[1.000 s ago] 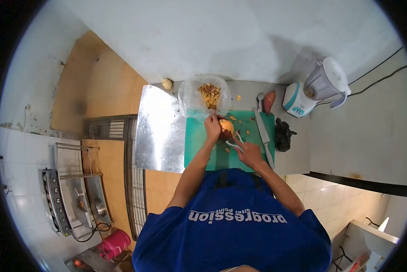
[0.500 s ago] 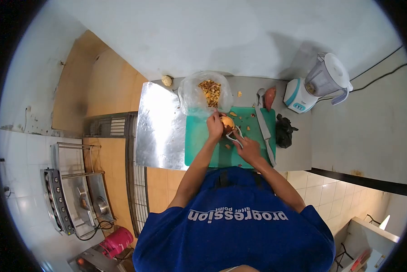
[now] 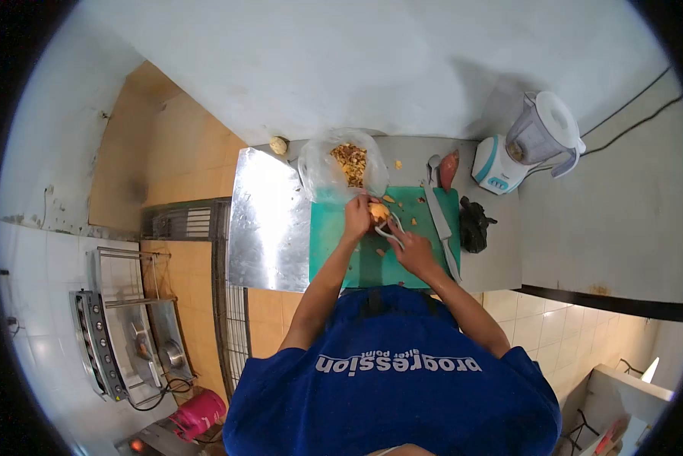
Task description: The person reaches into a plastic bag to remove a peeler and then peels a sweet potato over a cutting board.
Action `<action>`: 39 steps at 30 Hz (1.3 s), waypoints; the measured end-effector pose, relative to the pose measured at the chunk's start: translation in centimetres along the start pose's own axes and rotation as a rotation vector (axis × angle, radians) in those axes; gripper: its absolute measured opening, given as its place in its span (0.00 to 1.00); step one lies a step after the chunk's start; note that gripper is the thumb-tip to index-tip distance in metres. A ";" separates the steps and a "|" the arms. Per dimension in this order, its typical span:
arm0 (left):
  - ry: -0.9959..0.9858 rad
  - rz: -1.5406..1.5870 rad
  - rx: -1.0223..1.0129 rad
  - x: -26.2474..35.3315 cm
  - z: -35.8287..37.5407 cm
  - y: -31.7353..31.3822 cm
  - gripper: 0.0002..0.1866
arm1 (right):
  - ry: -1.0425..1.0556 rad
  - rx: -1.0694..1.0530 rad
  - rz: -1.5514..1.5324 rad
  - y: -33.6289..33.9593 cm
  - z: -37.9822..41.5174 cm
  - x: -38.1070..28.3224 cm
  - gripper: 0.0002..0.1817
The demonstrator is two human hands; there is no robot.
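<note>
My left hand (image 3: 358, 217) grips a partly peeled sweet potato (image 3: 378, 213), orange where bare and reddish brown where skin is left. In my right hand (image 3: 415, 253) is a white-framed peeler (image 3: 388, 234), its head against the sweet potato. Both hands are over a green cutting board (image 3: 337, 258) scattered with bits of peel. A clear plastic bag (image 3: 321, 163) beyond my left hand holds chopped yellow-brown pieces (image 3: 350, 164). To the right of my right hand a large knife (image 3: 438, 213) lies along the board's edge.
An unpeeled reddish sweet potato (image 3: 448, 170) and a spoon (image 3: 433, 162) lie behind the knife. A black plastic bag (image 3: 474, 226) sits right of the board. A blender (image 3: 539, 137) stands at the back right. A small pale round item (image 3: 278, 145) is by the wall.
The sweet potato has turned in my left hand, and the peeler has shifted slightly along it. The whole view has moved a little; other things on the counter stay in place.
</note>
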State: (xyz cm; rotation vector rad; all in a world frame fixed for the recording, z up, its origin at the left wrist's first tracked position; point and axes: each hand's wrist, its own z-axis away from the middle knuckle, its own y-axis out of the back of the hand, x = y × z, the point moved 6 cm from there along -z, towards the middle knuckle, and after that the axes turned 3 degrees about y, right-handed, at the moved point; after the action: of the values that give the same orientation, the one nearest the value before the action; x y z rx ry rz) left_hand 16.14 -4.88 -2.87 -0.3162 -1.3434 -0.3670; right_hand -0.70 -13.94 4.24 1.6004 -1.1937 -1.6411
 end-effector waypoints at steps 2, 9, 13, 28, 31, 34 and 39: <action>-0.069 -0.068 0.006 2.0 0.6 -0.7 0.25 | 0.020 0.003 -0.024 -0.9 1.6 0.9 0.27; -0.117 -0.306 0.083 4.4 -1.2 1.2 0.24 | 0.020 -0.161 0.046 -0.6 3.0 2.4 0.26; -0.185 -0.555 -0.042 4.6 -1.1 -1.0 0.21 | -0.022 0.035 -0.104 0.9 -1.9 1.2 0.26; -0.190 -0.538 0.129 7.1 -1.0 -0.2 0.23 | -0.091 -0.039 -0.060 0.7 1.4 2.3 0.25; -0.458 -0.642 -0.021 7.4 0.9 -1.1 0.20 | -0.093 0.011 -0.136 2.7 -1.7 1.2 0.25; -0.646 -0.584 -0.054 6.0 5.3 -0.7 0.16 | -0.024 0.023 -0.146 1.9 -1.6 0.7 0.25; -0.396 -0.106 0.042 5.0 6.6 0.3 0.14 | 0.017 0.015 -0.182 -0.6 0.4 0.9 0.26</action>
State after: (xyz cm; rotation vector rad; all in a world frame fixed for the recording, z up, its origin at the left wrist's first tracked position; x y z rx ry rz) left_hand 11.36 -2.13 3.32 -0.2925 -1.7591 -0.3758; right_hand -1.04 -14.32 3.23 1.7738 -1.0808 -1.7302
